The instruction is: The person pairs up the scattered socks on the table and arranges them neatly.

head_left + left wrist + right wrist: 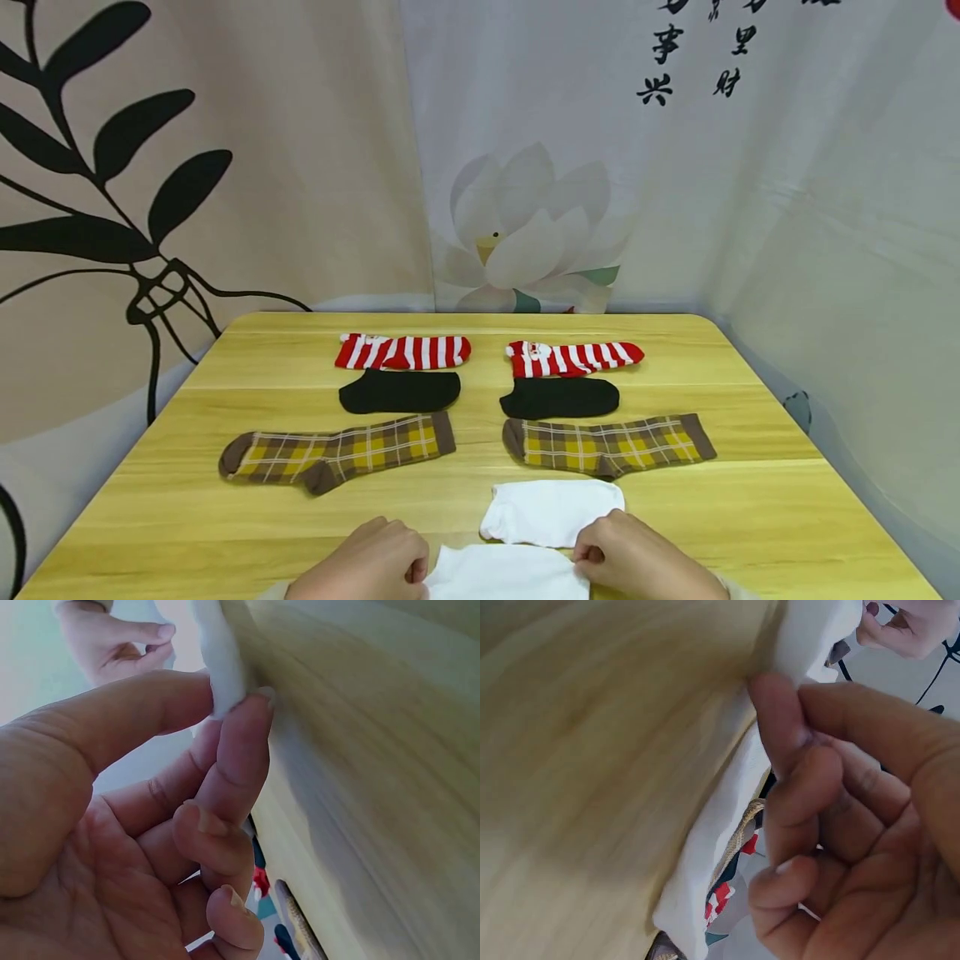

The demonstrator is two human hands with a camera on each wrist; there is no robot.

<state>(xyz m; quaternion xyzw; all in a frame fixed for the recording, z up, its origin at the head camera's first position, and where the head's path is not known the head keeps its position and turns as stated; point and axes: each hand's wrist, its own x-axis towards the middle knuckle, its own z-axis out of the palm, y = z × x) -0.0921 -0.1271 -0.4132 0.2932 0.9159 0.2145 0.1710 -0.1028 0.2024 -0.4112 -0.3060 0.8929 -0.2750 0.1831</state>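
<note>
left hand (363,562) + right hand (637,557) | grip: pinching white sock (510,575) (soft, flat) | wood-grain table (787,533)

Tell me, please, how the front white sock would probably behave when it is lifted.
The front white sock is probably floppy, since it looks like soft fabric. It seems light: the left hand and right hand only pinch it. Being flat, it should hardly roll.

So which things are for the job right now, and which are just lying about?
For the job:
front white sock, pinched by the left hand and right hand
back white sock, probably, as it looks like a match

Lying about, untouched (though maybe part of it too):
two striped socks
two black socks
two plaid socks
</note>
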